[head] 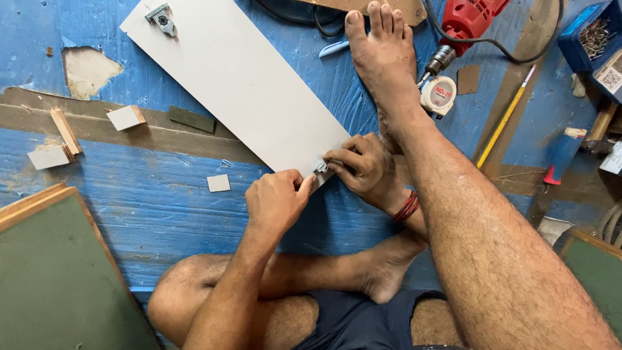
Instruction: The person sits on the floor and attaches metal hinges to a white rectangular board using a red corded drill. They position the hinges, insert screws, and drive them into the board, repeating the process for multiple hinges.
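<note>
I sit on the blue floor (162, 201) with a long white board (246, 84) lying flat in front of me. It is a plain, smooth, pale panel with straight edges. A small metal hinge bracket (161, 19) is fixed near its far end, and a second small metal fitting (321, 168) sits at the near corner, where both my hands meet.

My left hand (277, 202) is curled, thumb and fingertips pressed at the board's near edge just beside the fitting. My right hand (364, 167) is bent over the same corner, fingers pinching at the fitting — it may be a screw or a clip that I hold there; it is too small to tell.

By my right foot (383, 52) lies a round white tape measure (438, 94) with a red circular label on its face. Past it lies a red electric drill (463, 23), chuck towards the tape. At the far right a blue box (593, 35) holds nails, and a white printed label (610, 76) lies just beside it. A yellow pencil (504, 118) lies slantwise to the right of my leg.

The board's long axis runs diagonally — from the upper left, well away from me, down to the near end by my hands.
</note>
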